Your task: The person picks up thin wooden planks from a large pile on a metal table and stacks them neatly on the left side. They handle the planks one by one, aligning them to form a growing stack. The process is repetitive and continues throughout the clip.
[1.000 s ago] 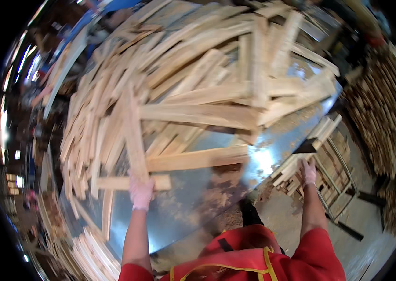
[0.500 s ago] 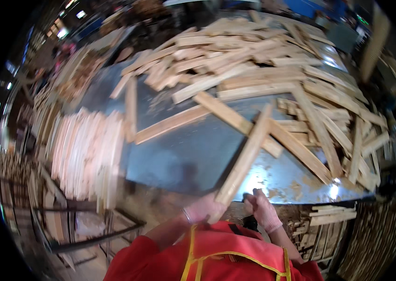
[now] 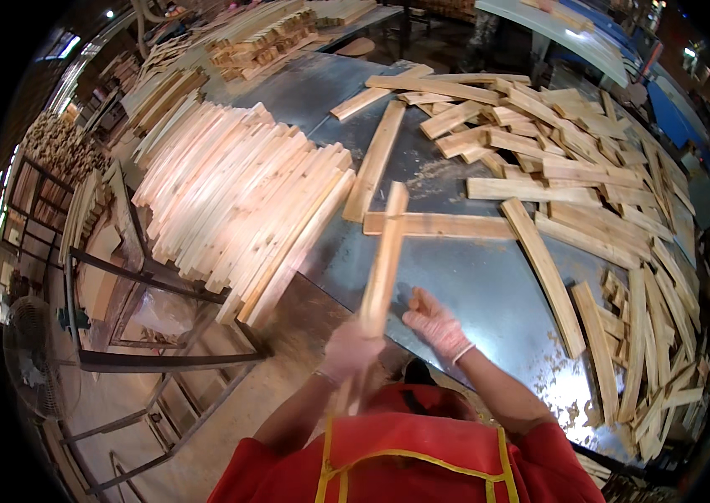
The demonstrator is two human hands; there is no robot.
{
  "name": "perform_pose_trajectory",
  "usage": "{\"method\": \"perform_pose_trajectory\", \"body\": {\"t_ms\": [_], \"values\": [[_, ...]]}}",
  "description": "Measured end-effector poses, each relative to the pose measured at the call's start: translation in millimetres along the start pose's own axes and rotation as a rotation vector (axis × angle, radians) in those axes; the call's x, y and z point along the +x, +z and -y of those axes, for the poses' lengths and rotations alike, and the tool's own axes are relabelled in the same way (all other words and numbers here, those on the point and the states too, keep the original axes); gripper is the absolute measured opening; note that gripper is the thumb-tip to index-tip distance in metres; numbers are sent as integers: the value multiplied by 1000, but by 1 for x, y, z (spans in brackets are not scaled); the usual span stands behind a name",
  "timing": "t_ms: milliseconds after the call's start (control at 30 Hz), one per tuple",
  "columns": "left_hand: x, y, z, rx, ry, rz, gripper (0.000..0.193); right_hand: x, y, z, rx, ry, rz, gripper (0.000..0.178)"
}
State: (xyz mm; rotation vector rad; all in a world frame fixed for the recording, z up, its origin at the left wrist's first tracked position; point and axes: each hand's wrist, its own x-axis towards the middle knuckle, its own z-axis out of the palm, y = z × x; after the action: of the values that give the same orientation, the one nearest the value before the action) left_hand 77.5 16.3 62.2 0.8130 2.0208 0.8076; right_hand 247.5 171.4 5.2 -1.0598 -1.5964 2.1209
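My left hand point(image 3: 352, 350), in a pale work glove, is closed round the lower part of a wooden slat point(image 3: 386, 256). The slat points up and away from me, its far end crossing over another slat point(image 3: 455, 225) that lies on the metal table point(image 3: 430, 277). To the right of it, my gloved right hand point(image 3: 439, 327) is held above the table's near edge, apart from the slat. Its fingers are partly spread and nothing shows in them. Left of my hands stands a tight stack of pale slats point(image 3: 237, 193) laid side by side.
A loose heap of slats point(image 3: 556, 151) covers the table's far right. Single slats point(image 3: 543, 277) lie nearer. At lower left are a dark metal frame point(image 3: 162, 362) and a fan point(image 3: 33, 356). More stacked wood point(image 3: 258, 46) stands far back.
The view has swung left, so the pale stack now sits more centrally. My left hand still grips the slat, now more upright. My right hand's fingers have loosened from a curled pose.
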Motion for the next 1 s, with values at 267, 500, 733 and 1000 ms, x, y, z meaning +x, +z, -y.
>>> {"method": "perform_pose_trajectory", "body": {"t_ms": [267, 500, 733, 1000], "values": [[51, -82, 26, 300, 36, -513, 71, 224, 63, 106, -1368, -545, 219, 59], [103, -89, 35, 577, 123, -558, 73, 271, 78, 107, -1382, -410, 232, 51], [128, -135, 108, 892, 351, -535, 85, 145, 84, 37, -1394, -516, 132, 41], [125, -153, 53, 1036, 360, -337, 87, 115, 116, 51, -1072, -187, -431, 90]]}}
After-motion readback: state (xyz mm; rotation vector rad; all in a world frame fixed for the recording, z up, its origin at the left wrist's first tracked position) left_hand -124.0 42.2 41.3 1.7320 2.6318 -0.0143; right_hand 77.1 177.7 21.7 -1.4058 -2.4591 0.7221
